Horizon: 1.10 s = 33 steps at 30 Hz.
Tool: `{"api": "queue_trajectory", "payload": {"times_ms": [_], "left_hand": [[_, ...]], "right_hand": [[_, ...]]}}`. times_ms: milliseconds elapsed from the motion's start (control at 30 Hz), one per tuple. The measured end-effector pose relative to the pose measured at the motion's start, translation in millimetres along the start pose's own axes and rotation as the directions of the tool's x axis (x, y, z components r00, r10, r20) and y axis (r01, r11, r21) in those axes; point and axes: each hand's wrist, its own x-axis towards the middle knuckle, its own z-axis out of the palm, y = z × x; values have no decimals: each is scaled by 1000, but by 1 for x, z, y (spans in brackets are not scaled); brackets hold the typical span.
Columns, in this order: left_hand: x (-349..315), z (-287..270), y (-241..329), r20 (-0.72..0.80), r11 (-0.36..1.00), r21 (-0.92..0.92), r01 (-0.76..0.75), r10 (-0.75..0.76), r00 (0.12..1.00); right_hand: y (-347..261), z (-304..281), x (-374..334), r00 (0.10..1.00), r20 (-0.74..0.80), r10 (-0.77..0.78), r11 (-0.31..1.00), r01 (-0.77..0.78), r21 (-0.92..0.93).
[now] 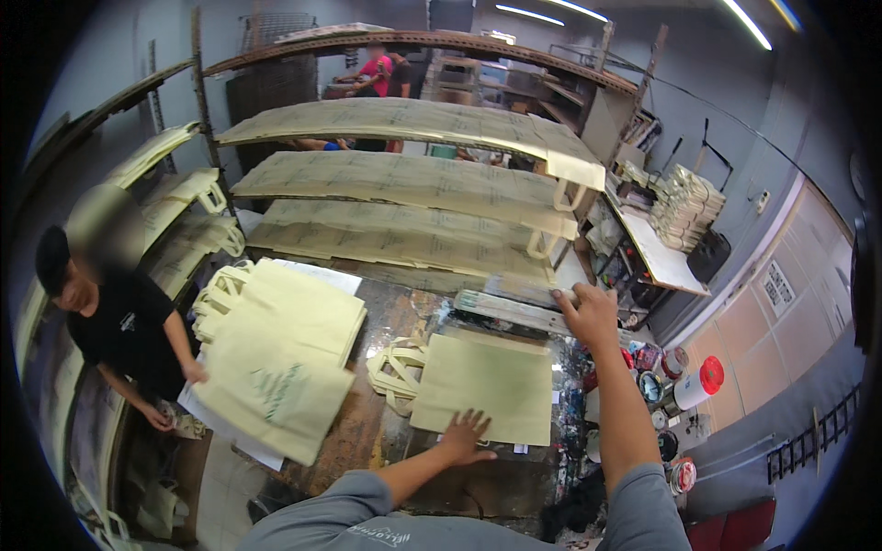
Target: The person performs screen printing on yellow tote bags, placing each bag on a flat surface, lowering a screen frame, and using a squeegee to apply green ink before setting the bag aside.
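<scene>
Cloth bag (pixel 496 381), flat, squarish and cream, lies under the left hand (pixel 467 439), whose fingers spread wide, gripping nothing; soft looped handles (pixel 397 375) sit left of it. Beyond, the right hand (pixel 591 317) closes on a long, straight-edged frame (pixel 514 312).

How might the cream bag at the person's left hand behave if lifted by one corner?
The bag would probably droop, as its handles lie bent in soft loops. It may feel light for its size, since it looks like thin, flat cloth.
</scene>
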Motion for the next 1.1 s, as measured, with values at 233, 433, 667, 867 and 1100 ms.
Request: {"api": "queue_trajectory", "payload": {"times_ms": [233, 433, 667, 867, 1100], "left_hand": [[35, 43, 58, -2, 997, -33, -65, 65, 998], [30, 57, 56, -3, 996, 62, -65, 65, 998], [28, 56, 55, 18, 997, 64, -41, 40, 999], [23, 57, 55, 49, 994, 102, -30, 25, 998], [39, 16, 68, -29, 998, 47, -35, 36, 999]], "right_hand": [[21, 35, -8, 998, -51, -21, 1000, 20, -21], [24, 21, 4, 999, -14, 38, 999, -37, 33], [17, 13, 7, 998, 42, 48, 998, -49, 31], [21, 33, -5, 1000, -22, -22, 999, 23, 29], [7, -4, -14, 999, -6, -32, 999, 32, -1]]}}
